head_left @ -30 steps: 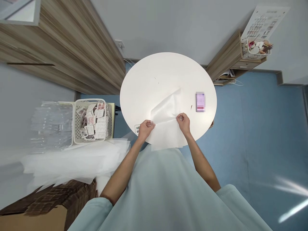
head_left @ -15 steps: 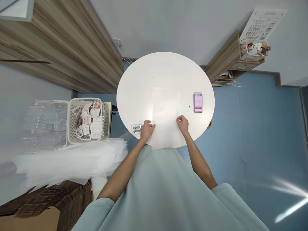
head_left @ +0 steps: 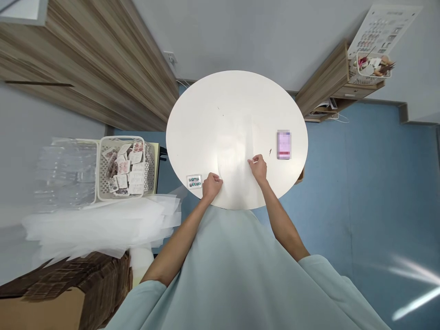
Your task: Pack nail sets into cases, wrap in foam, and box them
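Two grips, left hand (head_left: 212, 186) and right hand (head_left: 258, 168), pinch the clear sheet (head_left: 233, 178) between them, the small pack (head_left: 194, 181) just leftward now fully uncovered.

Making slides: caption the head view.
Left hand and right hand at opposite sides of a translucent sheet on a white table.

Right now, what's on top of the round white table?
A translucent sheet between left hand and right hand, a clear pack of greenish pieces, a purple item and dark marks. Anything beneath the hands is covered.
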{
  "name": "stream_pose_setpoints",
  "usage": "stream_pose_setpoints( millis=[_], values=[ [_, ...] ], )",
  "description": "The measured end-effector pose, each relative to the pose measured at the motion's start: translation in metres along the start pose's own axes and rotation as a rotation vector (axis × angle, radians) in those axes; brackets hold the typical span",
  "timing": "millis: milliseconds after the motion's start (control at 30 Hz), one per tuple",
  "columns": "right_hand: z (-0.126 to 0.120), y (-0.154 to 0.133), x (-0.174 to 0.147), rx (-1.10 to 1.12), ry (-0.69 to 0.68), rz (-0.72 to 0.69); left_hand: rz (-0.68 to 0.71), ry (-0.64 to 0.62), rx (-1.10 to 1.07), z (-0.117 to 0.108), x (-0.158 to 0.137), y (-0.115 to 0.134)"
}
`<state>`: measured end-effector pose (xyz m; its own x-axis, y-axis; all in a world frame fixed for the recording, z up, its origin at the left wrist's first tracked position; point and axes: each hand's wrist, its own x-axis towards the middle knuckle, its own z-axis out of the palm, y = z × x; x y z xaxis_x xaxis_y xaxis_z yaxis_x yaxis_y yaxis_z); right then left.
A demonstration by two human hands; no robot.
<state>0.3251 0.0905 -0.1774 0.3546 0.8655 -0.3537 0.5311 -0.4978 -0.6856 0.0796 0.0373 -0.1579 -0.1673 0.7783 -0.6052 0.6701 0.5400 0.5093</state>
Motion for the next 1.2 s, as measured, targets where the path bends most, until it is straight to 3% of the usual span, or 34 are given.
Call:
stream_pose_setpoints(
  millis=[333,700,800,933,1067,1200],
  values=[
    [-0.015,0.05,-0.081,-0.013,-0.021,0.151,0.005,0.044,0.025,0.002,0.001,-0.001],
    [-0.026,0.06,-0.075,0.002,-0.021,0.154,0.079,-0.003,0.086,0.001,-0.002,-0.01],
    [-0.029,0.061,-0.073,0.013,-0.031,0.158,0.244,0.059,0.141,-0.013,-0.001,-0.017],
    [-0.035,0.064,-0.068,0.007,-0.023,0.151,0.438,0.197,0.278,-0.052,0.009,-0.041],
    [-0.04,0.066,-0.066,-0.008,-0.009,0.139,0.462,0.108,0.337,-0.082,0.019,-0.069],
    [-0.044,0.068,-0.071,-0.017,-0.016,0.133,0.447,0.033,0.364,-0.084,0.018,-0.084]
  ],
)
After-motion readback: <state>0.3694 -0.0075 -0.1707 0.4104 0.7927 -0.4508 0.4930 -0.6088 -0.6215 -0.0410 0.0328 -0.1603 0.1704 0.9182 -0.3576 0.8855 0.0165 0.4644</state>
